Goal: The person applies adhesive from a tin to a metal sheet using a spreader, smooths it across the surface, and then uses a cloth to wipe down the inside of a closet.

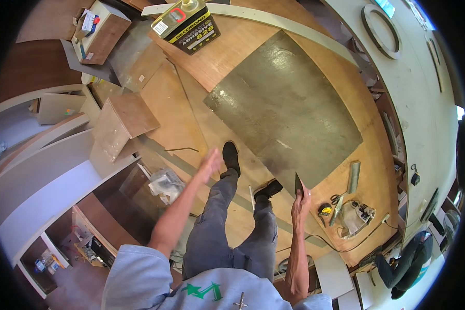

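My right hand (300, 204) is closed round a thin dark flat scraper (298, 184), its blade pointing up and away at the near edge of a large grey sheet (289, 103). The sheet lies flat on a wooden board, with glossy, wet-looking patches on its surface. My left hand (210, 164) hangs in the air above my left shoe, slightly blurred; its fingers look stretched out and nothing shows in them. Beyond the sheet's far left corner stands a yellow and black metal adhesive can (186, 26).
Right of the sheet lie a tape measure (324, 210), scissors (336, 200), a grey-green strip (353, 177) and a clear plastic bag (354, 219). A cable (341, 250) runs nearby. Open cabinets (51, 181) stand left; a long pale worktop (398, 77) curves along the right.
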`<state>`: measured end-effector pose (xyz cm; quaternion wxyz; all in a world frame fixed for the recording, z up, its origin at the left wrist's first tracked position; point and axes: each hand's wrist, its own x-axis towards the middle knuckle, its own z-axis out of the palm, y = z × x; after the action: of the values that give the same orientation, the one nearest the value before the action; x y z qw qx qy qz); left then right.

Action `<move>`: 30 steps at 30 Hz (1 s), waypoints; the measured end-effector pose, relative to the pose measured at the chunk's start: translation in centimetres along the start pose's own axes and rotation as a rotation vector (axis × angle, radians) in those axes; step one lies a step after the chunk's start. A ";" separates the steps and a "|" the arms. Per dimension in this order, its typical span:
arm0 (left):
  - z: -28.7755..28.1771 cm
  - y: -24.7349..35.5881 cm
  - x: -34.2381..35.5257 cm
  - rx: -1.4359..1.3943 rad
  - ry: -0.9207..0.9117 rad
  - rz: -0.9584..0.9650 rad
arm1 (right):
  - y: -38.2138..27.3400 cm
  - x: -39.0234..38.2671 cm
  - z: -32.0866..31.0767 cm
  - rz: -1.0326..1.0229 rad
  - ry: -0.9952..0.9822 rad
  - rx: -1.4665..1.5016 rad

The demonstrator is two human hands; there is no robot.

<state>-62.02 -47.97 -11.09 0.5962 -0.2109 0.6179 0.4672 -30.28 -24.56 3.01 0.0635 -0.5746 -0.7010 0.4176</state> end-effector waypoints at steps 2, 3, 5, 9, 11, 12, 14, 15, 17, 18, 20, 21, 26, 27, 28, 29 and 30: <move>0.0 8.2 3.4 0.187 0.144 0.289 | 0.8 -1.6 -0.4 0.144 0.020 0.078; -1.6 12.7 5.1 0.348 0.282 0.491 | 0.2 -2.1 0.5 0.163 0.004 0.112; 3.4 22.2 6.6 0.413 0.244 0.576 | 0.9 -3.9 -1.1 0.260 0.040 0.086; 1.7 38.4 8.0 0.370 0.315 1.018 | 1.4 -6.0 0.7 0.370 -0.001 0.118; 0.3 43.7 7.7 0.431 0.309 1.006 | 0.8 -6.5 1.7 0.477 -0.031 0.127; 0.5 44.8 7.8 0.441 0.318 1.094 | 0.7 -6.9 2.0 0.536 -0.042 0.122; 0.6 45.4 8.6 0.440 0.249 1.156 | 1.1 -7.8 3.0 0.480 -0.004 0.176; -0.5 45.8 8.6 0.439 0.191 1.134 | 0.9 -8.1 3.9 0.443 0.003 0.210; -0.9 45.7 8.6 0.486 0.157 1.139 | -0.3 -8.0 5.1 0.447 -0.014 0.237; -0.6 45.5 8.0 0.533 0.182 1.162 | -0.7 -8.2 5.5 0.450 -0.014 0.237; 0.5 45.7 7.7 0.526 0.114 1.159 | -1.6 -8.2 6.3 0.452 -0.036 0.207; 0.3 46.7 7.4 0.634 0.164 1.262 | -1.8 -8.0 6.8 0.432 -0.051 0.196; 2.2 49.8 7.4 0.813 0.128 1.184 | -2.6 -6.8 7.6 0.320 -0.062 0.186; 1.6 49.9 6.8 0.880 0.153 1.195 | -3.1 -6.4 7.5 0.311 -0.065 0.198; 1.0 50.3 6.3 0.946 0.174 1.209 | -3.3 -6.1 7.2 0.336 -0.085 0.190; 0.1 49.9 5.5 0.983 0.183 1.214 | -3.4 -5.8 7.0 0.318 -0.074 0.199; -0.2 49.4 4.1 1.015 0.191 1.222 | -3.5 -5.4 6.4 0.302 -0.061 0.209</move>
<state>-103.29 -23.49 1.18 0.2024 0.4228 0.8098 0.3528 -34.78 -32.49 3.29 0.0381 -0.6506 -0.5611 0.5103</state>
